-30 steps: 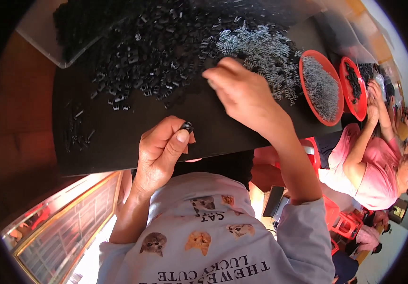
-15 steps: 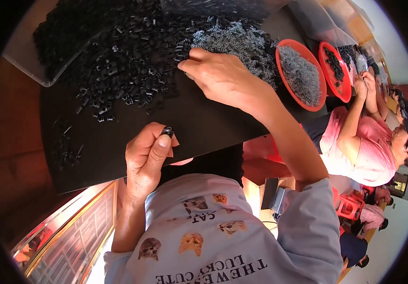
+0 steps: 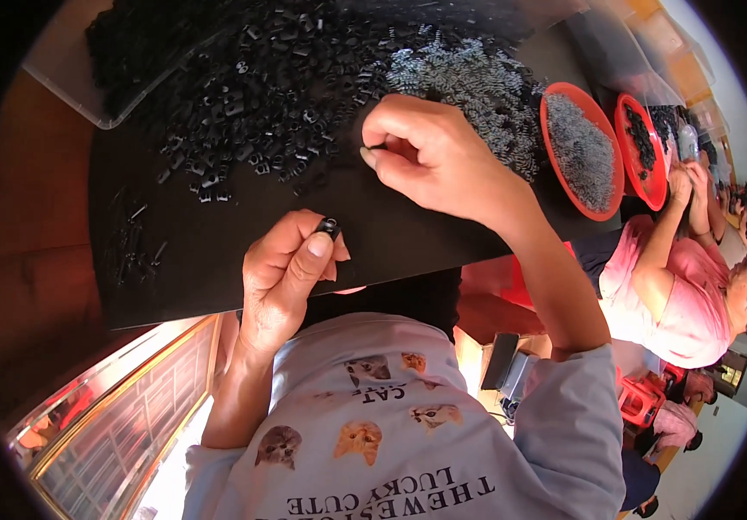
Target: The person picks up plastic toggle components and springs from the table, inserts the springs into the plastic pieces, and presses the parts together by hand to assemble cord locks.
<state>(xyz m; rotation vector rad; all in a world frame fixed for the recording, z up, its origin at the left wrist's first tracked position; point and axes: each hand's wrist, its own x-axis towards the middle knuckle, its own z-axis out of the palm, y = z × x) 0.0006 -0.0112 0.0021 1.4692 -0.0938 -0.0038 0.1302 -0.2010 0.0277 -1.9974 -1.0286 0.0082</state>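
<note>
My left hand (image 3: 280, 282) is closed above the near part of the black table (image 3: 391, 247). Between its thumb and fingers sits a small black plastic piece (image 3: 328, 227) with a round opening facing up. Farther right, my right hand (image 3: 443, 160) is pinched, thumb against index finger. A tiny dark bit shows at its fingertips, too small to name. Beyond the hands spreads a heap of small black plastic parts (image 3: 243, 121). Beside it, behind my right hand, lies a pile of small metal springs (image 3: 469, 82).
Right of the spring pile stands a red bowl (image 3: 619, 182) of springs, then a second red bowl (image 3: 653, 192) with black parts. A clear plastic tub (image 3: 107, 121) tips out at far left. Thin black pieces (image 3: 135, 238) lie scattered near left. A co-worker in pink (image 3: 677, 303) sits at right.
My right hand has drawn back from the edge of the piles toward me, its fingers pinched. My left hand still holds the black piece. The whole view has shifted slightly.
</note>
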